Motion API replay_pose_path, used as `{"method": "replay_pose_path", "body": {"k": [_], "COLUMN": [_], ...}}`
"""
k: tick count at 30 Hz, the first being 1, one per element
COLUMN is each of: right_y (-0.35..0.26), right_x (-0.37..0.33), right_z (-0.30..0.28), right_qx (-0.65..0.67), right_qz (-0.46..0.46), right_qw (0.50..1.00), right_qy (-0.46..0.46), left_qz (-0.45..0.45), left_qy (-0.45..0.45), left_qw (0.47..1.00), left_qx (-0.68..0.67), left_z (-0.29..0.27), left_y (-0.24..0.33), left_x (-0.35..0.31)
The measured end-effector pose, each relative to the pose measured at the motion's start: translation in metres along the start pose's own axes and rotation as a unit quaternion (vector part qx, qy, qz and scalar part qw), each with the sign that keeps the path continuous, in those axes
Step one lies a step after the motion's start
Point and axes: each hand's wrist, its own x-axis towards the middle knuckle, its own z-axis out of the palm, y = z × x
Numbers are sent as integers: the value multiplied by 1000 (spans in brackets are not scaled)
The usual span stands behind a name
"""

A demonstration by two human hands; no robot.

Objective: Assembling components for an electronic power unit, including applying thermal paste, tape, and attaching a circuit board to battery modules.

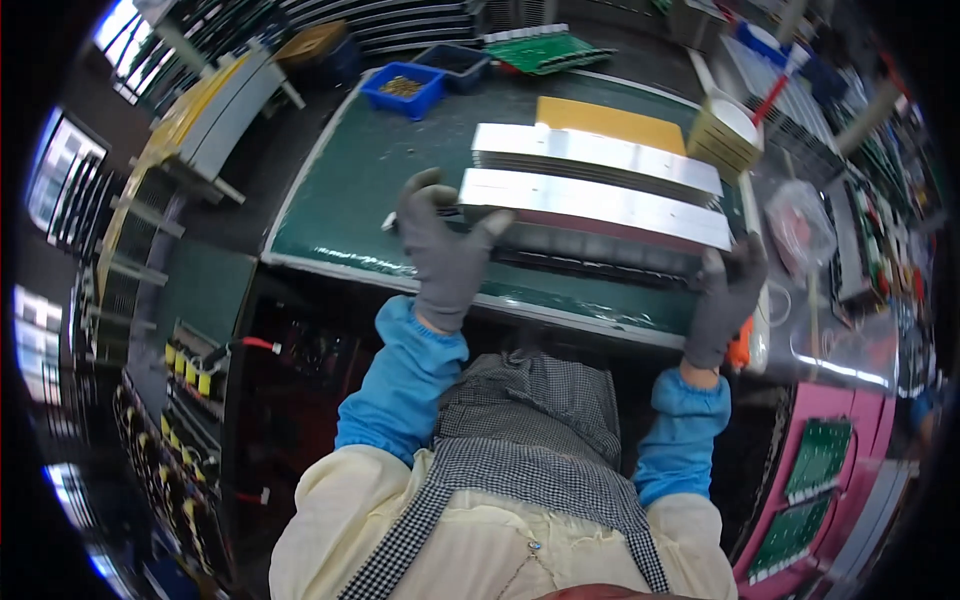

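Two stacks of long silvery metal strips lie side by side on the green bench top: a front stack [595, 205] and a rear stack [600, 158]. My left hand [445, 250], in a grey glove, is at the left end of the front stack. Its fingers and thumb are spread, with nothing between them. By the right end of that stack is my right hand [725, 305], gloved alike, its thumb and fingers apart. A dark, shiny long piece [600, 250] lies along the near side of the front stack, partly blurred.
Behind the stacks sits a yellow-orange board [610, 125]. A blue bin [403, 92] of small brassy parts stands at the back left beside a darker bin [455, 65]. Green circuit boards [545, 52] lie at the far edge. A yellowish box [725, 135] stands back right; an orange object [739, 345] is by my right wrist.
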Motion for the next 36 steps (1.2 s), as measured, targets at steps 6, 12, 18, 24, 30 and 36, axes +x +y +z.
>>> {"method": "replay_pose_path", "body": {"k": [6,12,18,24,30,36], "right_y": [-2,-4,6,7,14,10], "right_x": [1,2,7,7,11,13], "right_z": [12,16,8,0,5,2], "right_qx": [-33,9,25,31,-38,-50], "right_qz": [-14,-2,-6,35,-61,-61], "right_qw": [999,1000,999,998,997,997], "right_qy": [-23,-17,-27,-43,-32,-26], "left_qz": [-29,-7,-36,-39,-50,-47], "left_qy": [-23,-33,-62,-91,-81,-79], "left_qw": [999,999,997,995,995,994], "left_qx": [10,-20,-14,-20,-40,-56], "left_z": [-11,-10,-10,-13,-14,-9], "left_y": [-4,-13,-11,-2,-8,-9], "left_x": [0,7,8,14,13,14]}}
